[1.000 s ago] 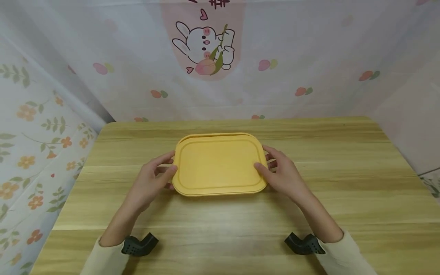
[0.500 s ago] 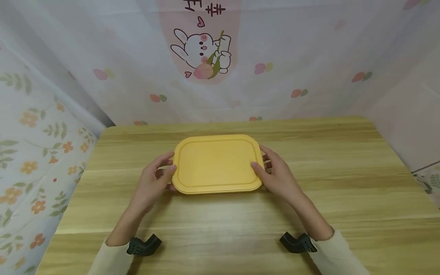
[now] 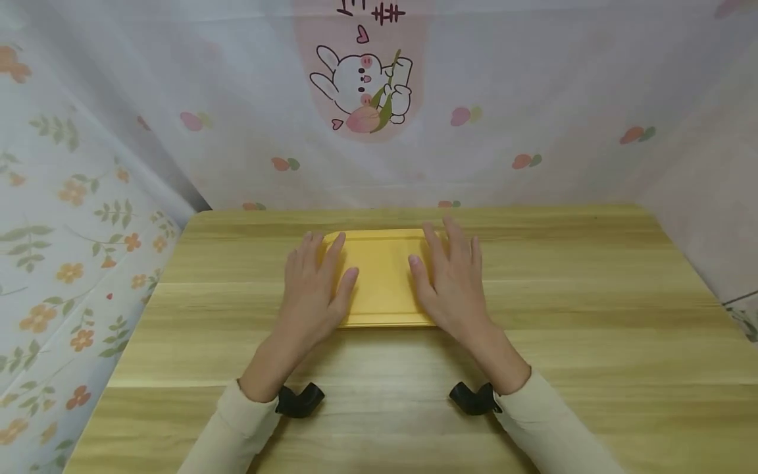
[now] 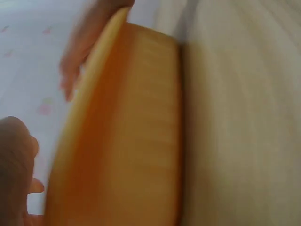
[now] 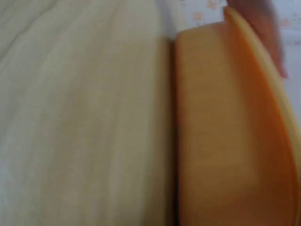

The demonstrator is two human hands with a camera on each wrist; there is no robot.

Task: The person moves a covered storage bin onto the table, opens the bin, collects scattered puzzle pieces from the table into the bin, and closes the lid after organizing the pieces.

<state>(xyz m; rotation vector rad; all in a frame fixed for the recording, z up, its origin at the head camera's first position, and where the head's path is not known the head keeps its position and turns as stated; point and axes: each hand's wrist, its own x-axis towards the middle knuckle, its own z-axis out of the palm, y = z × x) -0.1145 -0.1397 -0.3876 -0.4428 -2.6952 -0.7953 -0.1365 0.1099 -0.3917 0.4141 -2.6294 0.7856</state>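
A yellow rectangular box with rounded corners lies on the wooden table, its flat lid on top. Both wrist views show the orange-looking side wall under the overhanging lid rim, somewhat blurred. Over the left end of the lid is my left hand, fingers spread and pointing away from me. My right hand lies over the right end in the same way, its thumb apart from the fingers. Whether the palms touch the lid cannot be told. Neither hand curls round the box.
The wooden table stretches around the box on every side. Behind it hangs a pale cloth printed with a rabbit and fruit. A floral cloth runs along the left. Black wrist mounts sit under the cuffs.
Both hands have let go of the box's short ends and moved inward over the lid, fingers now spread. Earlier a gap showed at the lid's far edge; half a second ago it no longer showed.
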